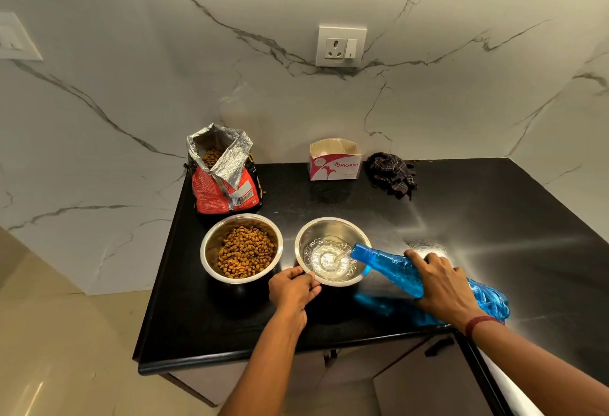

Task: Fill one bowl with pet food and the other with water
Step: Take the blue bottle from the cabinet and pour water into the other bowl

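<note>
Two steel bowls stand side by side on the black counter (461, 217). The left bowl (211, 244) holds brown kibble. The right bowl (333, 227) has a shallow pool of water with a thin stream falling into it. My right hand (441, 283) grips a blue plastic bottle (392, 267), tipped with its mouth over the right bowl's rim. My left hand (291, 288) holds that bowl's near rim. An open red pet food bag (224, 184) stands behind the left bowl.
A small pink and white Origami box (334, 165) and a crumpled dark checked cloth (392, 173) sit at the back by the marble wall. A wall socket (341, 44) is above. The counter's left and front edges drop to the floor; cabinet doors lie below.
</note>
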